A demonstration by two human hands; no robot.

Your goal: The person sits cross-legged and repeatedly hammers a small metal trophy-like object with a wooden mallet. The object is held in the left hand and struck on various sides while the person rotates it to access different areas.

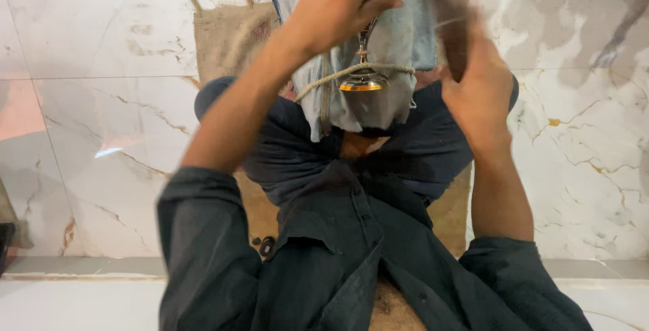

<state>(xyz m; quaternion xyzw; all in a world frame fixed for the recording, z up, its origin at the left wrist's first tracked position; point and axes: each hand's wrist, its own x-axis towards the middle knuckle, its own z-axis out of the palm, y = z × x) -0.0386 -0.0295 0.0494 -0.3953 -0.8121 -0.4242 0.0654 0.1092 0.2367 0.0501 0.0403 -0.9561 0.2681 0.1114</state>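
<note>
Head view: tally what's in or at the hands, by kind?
Hands: 2, left hand, right hand
Shiny metal piece with gold rim: 1
Rope: 1
Pale cloth wrap: 1
Dark blurred tool: 1
Total: 6

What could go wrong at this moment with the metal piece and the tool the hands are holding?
1. The right hand holds a dark tool that is motion-blurred and close to the left hand; a stray stroke might hit the fingers.
2. The shiny metal piece seems held only by the left hand and a cord over grey cloth; it could slip and drop onto the marble floor.
</note>
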